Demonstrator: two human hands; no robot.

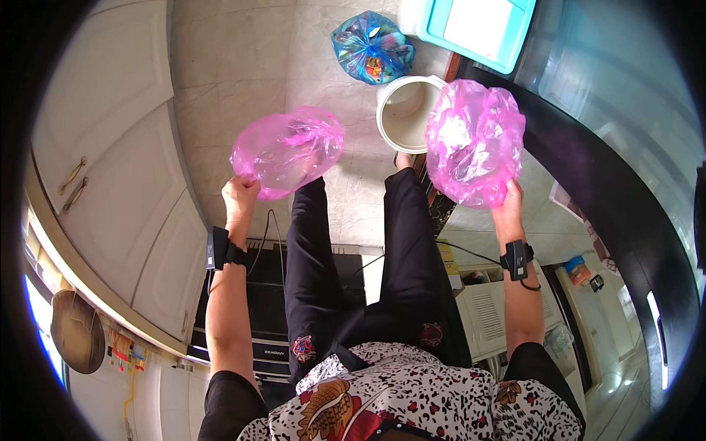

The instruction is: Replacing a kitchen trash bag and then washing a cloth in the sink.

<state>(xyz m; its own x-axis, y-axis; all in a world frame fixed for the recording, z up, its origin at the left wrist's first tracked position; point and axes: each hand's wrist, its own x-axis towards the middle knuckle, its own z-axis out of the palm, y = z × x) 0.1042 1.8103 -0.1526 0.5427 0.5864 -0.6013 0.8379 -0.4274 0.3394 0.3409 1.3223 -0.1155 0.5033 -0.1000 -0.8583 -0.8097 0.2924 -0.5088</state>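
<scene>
My left hand (pixel 240 193) is closed on the gathered edge of a translucent pink plastic bag (pixel 292 146), which billows out above the floor. Another puffed pink plastic bag (pixel 475 140) is held by its lower edge in my right hand (pixel 511 198). It covers the right side of a white plastic bucket (pixel 407 124) on the floor, in front of my foot. The bucket's visible interior shows no liner. Just beyond it, a knotted blue plastic bag (pixel 373 52), filled with mixed refuse, rests on the tiles.
White cabinets (pixel 118 143) line the left side. Beyond the bucket stands a turquoise plastic tray (pixel 499 58) with a white inside, near a dark-framed glossy panel (pixel 601 82) at right. A black appliance (pixel 265 300) is behind my legs. Thin cables run from both wrist devices.
</scene>
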